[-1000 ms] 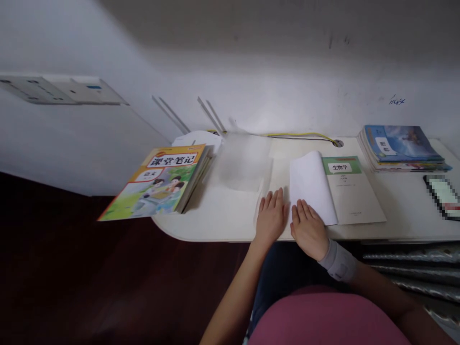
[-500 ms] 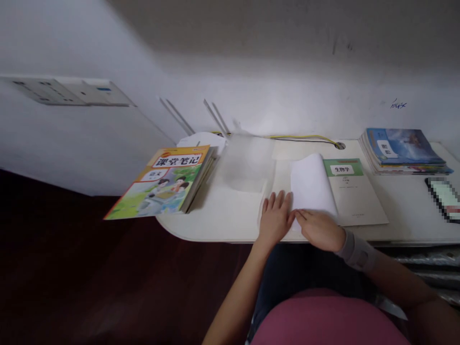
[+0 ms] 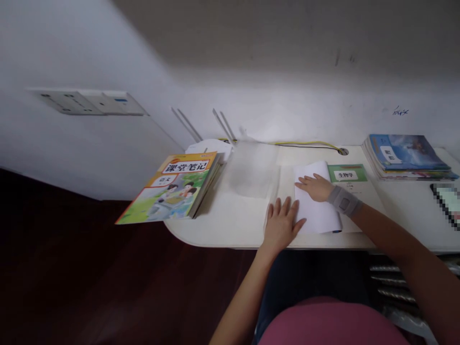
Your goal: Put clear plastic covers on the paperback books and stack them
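Observation:
A book [image 3: 350, 173] with a green-topped cover lies on the white desk, and its white inner side of the cover or page [image 3: 316, 218] is folded over its left part. My right hand [image 3: 315, 187] rests flat on the upper part of that white sheet, fingers spread toward its left edge. My left hand [image 3: 282, 223] lies spread on a translucent plastic sheet or the desk beside the sheet's lower left edge; which one it touches I cannot tell. The translucent plastic sheet [image 3: 251, 170] stretches out to the left. Neither hand grips anything.
A stack of books [image 3: 187, 187] with a colourful cover overhangs the desk's left end. Behind it stands a white router [image 3: 210, 145] with antennas. At the right are another book stack [image 3: 406, 153] and a phone [image 3: 445, 203]. A yellow cable [image 3: 309, 143] runs along the wall.
My right hand has moved from the lower left edge of the white sheet up onto its upper part, its fingers spreading. My left hand stays beside the sheet, thumb now further out. The view shifted slightly.

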Tool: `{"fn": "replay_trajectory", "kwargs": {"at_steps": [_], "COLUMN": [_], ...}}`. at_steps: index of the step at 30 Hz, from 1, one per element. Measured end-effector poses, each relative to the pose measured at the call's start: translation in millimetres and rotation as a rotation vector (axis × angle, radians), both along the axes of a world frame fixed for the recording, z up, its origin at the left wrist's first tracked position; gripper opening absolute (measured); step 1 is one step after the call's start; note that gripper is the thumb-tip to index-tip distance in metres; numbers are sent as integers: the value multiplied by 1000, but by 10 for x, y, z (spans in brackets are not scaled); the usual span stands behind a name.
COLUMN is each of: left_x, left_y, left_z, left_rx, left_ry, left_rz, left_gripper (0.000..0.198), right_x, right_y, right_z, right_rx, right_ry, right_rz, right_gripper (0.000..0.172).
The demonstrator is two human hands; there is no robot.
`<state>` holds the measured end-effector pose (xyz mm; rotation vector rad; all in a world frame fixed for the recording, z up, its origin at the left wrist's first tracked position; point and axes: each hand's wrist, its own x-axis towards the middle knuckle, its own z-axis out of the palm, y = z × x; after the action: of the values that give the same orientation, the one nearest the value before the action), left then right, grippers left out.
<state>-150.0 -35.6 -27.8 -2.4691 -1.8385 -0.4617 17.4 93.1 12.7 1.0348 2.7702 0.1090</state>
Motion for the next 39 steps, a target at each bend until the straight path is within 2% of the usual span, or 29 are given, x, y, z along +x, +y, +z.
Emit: {"fn": "replay_trajectory", "kwargs": {"at_steps": [8, 13, 16, 21, 25, 28, 31, 36, 39], "left_x": [-2, -2, -6, -21, -35, -55, -97, -211, -287], "left_y": [6, 2, -7, -14, 4, 25, 41, 39, 44], "left_z": [-6, 25, 39, 17, -22, -63, -109, -141, -130], "left_rx": [-18, -24, -22, -25, -29, -23, -21, -34, -80], "left_ry": [-11, -17, -24, -36, -90, -170, -300, -620, -819], "left_rz": [0, 1, -1, 9, 15, 10, 14, 37, 101], "left_gripper": [56, 55, 49, 43, 47, 51, 50, 49, 48], "right_x": [-13, -6, 42, 375, 752, 874, 841, 717, 682], "right_y": [-15, -122, -197, -391, -647, -831, -938, -982, -1023], "right_z": [-101, -137, -98, 30, -85, -261, -368, -391, -397], "right_rx": [46, -3, -63, 17, 6, -46, -81, -72, -52], "right_ry": [56, 90, 123, 386, 596, 633, 639, 644, 613], "right_rz": [-40, 79, 122, 29, -19, -55, -67, -70, -97], "right_gripper": [51, 47, 48, 47, 65, 75, 76, 74, 76]}}
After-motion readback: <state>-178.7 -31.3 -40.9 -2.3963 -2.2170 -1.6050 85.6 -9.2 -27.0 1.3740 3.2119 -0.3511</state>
